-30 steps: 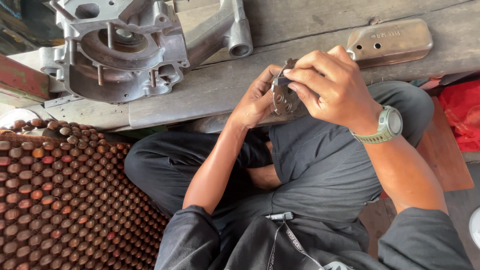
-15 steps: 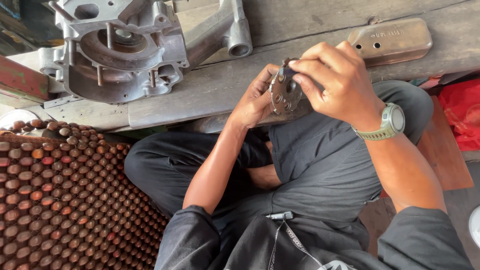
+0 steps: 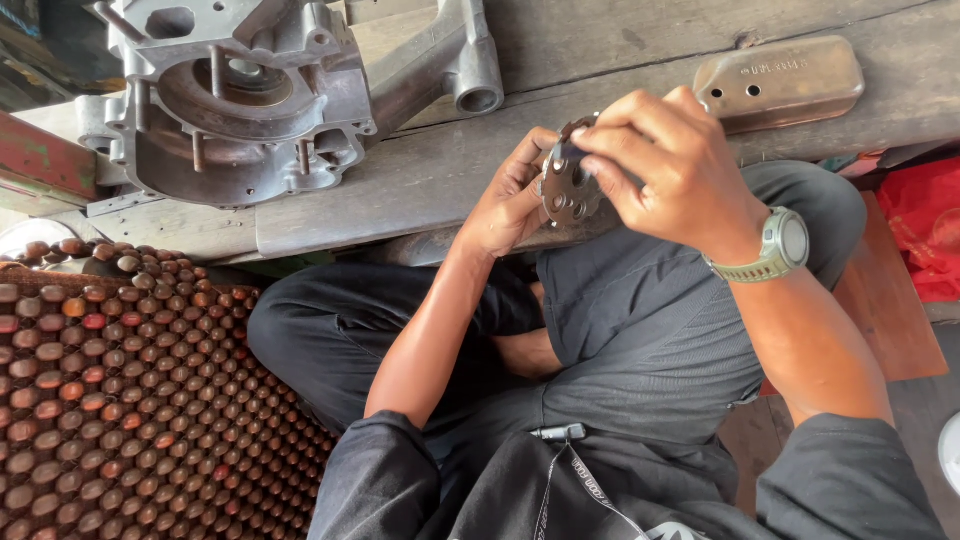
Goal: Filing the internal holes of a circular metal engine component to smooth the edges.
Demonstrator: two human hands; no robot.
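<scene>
I sit cross-legged in dark clothes, holding a small round metal part (image 3: 567, 190) with several holes and studs up in front of me. My left hand (image 3: 510, 195) cups it from behind and below. My right hand (image 3: 665, 165), with a grey-green watch on its wrist, pinches the part's top and right edge with fingers curled over it. Both hands hover above my knees, at the near edge of a worn wooden plank (image 3: 420, 180).
A large grey cast engine casing (image 3: 250, 95) lies on the plank at upper left. A dull oblong metal cover (image 3: 780, 82) lies at upper right. A wooden-bead mat (image 3: 120, 400) fills the lower left. Red cloth (image 3: 925, 230) sits at the right edge.
My hands have shifted slightly, and the round part has been turned a little between them. Everything on the plank has stayed put.
</scene>
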